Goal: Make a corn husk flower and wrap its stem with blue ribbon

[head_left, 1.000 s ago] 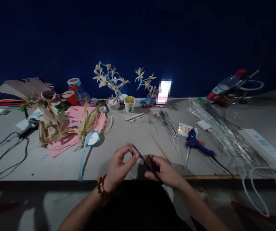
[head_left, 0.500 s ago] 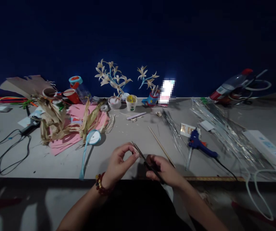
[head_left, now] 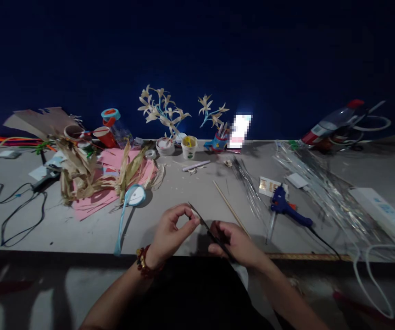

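My left hand (head_left: 169, 233), with a bead bracelet at the wrist, pinches thumb and forefinger on something small I cannot make out, right at the tips of the scissors (head_left: 206, 225). My right hand (head_left: 235, 243) is closed round the dark handles of those scissors, whose blades point up and left toward the left fingertips. Both hands hover just above the near edge of the grey table (head_left: 90, 229). A thin wooden stick (head_left: 230, 207) lies on the table just beyond my right hand.
A blue glue gun (head_left: 285, 208) and its cord lie to the right, beside clear plastic strips (head_left: 321, 188) and a white power strip (head_left: 383, 206). Dried husks (head_left: 90, 174) on pink paper, a light-blue ribbon roll (head_left: 133, 197), cups and husk flowers (head_left: 163, 110) stand at left and back.
The view has shifted slightly. Both hands stay almost still, with the scissors' tips held at the left fingertips.
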A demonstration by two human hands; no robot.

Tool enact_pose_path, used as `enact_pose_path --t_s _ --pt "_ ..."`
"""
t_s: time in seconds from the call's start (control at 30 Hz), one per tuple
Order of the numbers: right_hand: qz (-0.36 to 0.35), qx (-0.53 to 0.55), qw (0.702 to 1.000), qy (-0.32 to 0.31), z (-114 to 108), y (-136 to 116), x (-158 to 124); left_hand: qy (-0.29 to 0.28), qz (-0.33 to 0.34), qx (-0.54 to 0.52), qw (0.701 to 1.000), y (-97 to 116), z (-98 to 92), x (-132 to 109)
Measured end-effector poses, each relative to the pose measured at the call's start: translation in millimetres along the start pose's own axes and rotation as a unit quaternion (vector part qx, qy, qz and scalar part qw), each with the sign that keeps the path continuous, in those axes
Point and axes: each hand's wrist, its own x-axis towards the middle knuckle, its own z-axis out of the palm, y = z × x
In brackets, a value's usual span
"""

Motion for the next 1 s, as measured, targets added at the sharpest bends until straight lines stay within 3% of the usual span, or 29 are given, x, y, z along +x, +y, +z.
enact_pose_path --t_s 0.73,1.0 --pt "0.043 0.053 0.998 0.012 3.3 -0.3 5.1 -0.005 -0.003 -0.048 0.999 -1.0 -1.5 8.9" --pt "0.016 0.005 1.0 0.003 -0.7 0.5 5.1 -0.016 0.008 -0.014 1.0 -0.5 -5.2 8.4"
